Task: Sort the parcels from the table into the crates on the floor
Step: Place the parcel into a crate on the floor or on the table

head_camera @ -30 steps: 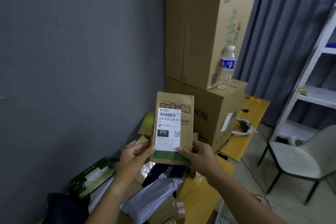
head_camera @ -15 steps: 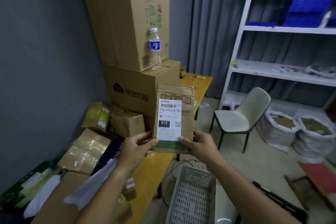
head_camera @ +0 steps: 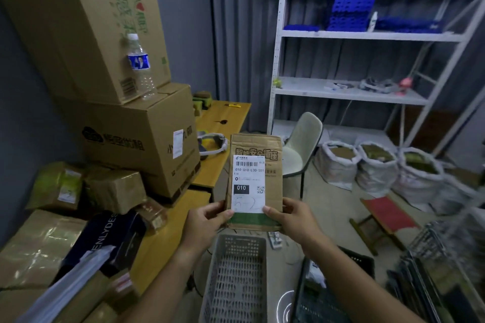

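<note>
The flat brown kraft-paper parcel (head_camera: 254,181) looks matt and creased along its top edge, and its white printed paper label (head_camera: 248,183) is smooth. The yellow wooden table (head_camera: 168,241) has a smooth, faintly shiny top. The big brown corrugated-cardboard boxes (head_camera: 136,136) are matt, while the tape-wrapped brown cartons (head_camera: 39,246) shine glossy. The clear plastic water bottle (head_camera: 140,65) carries a glossy blue wrap. The grey perforated plastic crate (head_camera: 236,278) looks matt. The white painted-metal shelving rack (head_camera: 349,92) is smooth. The white woven sacks (head_camera: 375,173) look coarse.
</note>
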Demonstrator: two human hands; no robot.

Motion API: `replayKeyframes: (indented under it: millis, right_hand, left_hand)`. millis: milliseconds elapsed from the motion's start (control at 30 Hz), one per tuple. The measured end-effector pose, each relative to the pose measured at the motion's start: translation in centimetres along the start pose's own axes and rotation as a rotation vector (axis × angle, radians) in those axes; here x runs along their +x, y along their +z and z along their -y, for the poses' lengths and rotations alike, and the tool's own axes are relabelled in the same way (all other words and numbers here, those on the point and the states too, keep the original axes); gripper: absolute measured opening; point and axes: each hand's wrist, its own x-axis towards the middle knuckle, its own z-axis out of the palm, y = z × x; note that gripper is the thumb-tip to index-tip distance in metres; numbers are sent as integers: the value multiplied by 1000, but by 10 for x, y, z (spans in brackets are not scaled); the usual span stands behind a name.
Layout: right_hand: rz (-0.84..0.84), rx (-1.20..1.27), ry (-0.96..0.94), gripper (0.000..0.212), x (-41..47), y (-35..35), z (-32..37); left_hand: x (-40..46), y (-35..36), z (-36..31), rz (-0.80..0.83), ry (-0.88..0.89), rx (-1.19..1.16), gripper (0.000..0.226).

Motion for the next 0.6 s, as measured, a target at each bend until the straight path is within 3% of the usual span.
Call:
replayKeyframes:
  millis: [300, 467, 600]
  right_hand:
    - [-16, -31, 159, 38, 67, 19, -35]
    - [3, -55, 266, 19, 106, 35, -54]
    - [-2, -49, 397, 28, 135, 41, -83]
  left_hand:
    - [71, -2, 53, 42, -69, 60, 26]
    - [117, -8, 94, 89, -159, 96, 28]
    - [142, -3, 130, 168, -248, 135, 40]
